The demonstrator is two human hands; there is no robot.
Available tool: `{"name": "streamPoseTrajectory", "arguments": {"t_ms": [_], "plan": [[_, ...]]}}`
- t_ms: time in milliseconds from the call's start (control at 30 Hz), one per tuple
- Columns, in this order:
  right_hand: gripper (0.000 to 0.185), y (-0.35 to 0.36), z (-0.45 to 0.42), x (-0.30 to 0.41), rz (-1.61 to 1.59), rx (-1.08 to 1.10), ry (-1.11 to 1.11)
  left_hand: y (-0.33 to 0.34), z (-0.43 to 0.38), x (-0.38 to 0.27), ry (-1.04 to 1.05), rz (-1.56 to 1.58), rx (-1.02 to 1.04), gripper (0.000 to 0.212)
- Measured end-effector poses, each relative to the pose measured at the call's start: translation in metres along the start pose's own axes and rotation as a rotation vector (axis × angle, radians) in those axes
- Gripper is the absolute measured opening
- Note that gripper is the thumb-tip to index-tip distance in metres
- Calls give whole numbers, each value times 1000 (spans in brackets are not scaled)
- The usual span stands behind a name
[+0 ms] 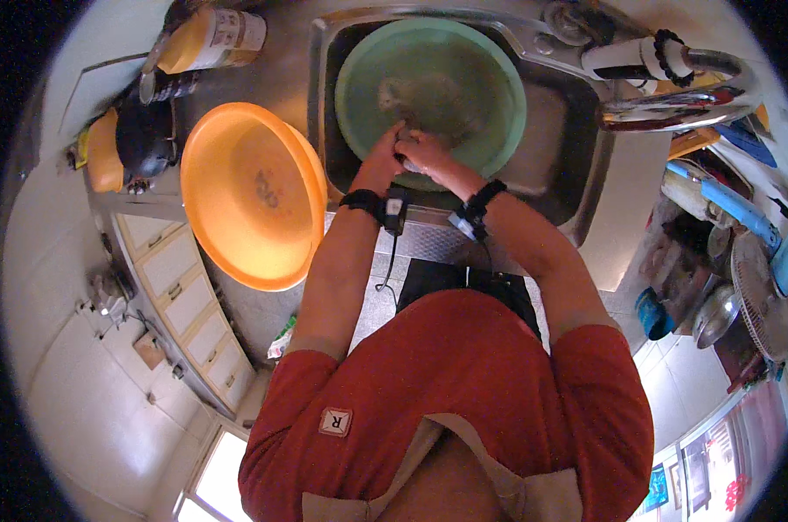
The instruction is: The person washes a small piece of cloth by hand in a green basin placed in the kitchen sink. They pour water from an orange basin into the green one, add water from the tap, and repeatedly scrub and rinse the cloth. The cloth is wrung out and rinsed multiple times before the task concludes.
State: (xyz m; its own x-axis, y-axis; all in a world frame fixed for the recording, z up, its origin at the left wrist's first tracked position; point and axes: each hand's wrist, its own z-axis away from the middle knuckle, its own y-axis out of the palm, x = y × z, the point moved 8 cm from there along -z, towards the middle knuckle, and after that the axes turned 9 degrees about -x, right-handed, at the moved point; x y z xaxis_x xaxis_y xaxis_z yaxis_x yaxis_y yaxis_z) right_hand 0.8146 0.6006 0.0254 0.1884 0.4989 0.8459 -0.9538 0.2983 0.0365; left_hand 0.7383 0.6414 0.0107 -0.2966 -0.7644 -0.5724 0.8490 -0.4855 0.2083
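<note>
My left hand (383,155) and my right hand (429,154) meet over the near rim of a green basin (517,130). Their fingers close together around a small greyish thing (409,164), mostly covered, so its kind is unclear. Murky water (456,78) stands in the basin, with a pale patch below the surface beyond my fingertips. The basin sits in the left part of a stainless steel sink (544,137). To the left, an orange plastic basin (250,245) tilts at the counter's edge, with several small dark things (266,189) on its bottom.
A chrome faucet (681,107) arches in from the right. At the back left stand a tub with an orange lid (221,39) and a dark pot (147,137). Bowls and a woven basket (762,293) crowd the right side. Drawers (178,287) line the left.
</note>
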Motion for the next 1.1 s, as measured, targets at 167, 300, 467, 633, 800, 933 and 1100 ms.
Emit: {"name": "streamPoseTrajectory", "arguments": {"t_ms": [167, 300, 467, 633, 800, 933, 1100], "plan": [[32, 5, 22, 43, 430, -112, -51, 0, 10, -11, 266, -51, 69, 45], [31, -24, -3, 39, 869, -269, -171, 41, 40, -53, 576, -536, -18, 39], [27, -18, 27, 74, 849, -274, -352, 28, 44, -47, 494, -346, -7, 32], [24, -15, 2, 46, 813, -229, -503, 15, 2, -14, 219, 61, -30, 31], [25, -58, -20, 5, 1175, -514, -578, -12, -42, 32, -241, 409, -284, 34], [34, -61, -34, -15, 1162, -457, -486, 6, -17, -2, 9, 74, -96, 44], [51, -7, -23, -4, -17, -117, 47, 24, 23, -30, 417, -414, 50, 53]]}}
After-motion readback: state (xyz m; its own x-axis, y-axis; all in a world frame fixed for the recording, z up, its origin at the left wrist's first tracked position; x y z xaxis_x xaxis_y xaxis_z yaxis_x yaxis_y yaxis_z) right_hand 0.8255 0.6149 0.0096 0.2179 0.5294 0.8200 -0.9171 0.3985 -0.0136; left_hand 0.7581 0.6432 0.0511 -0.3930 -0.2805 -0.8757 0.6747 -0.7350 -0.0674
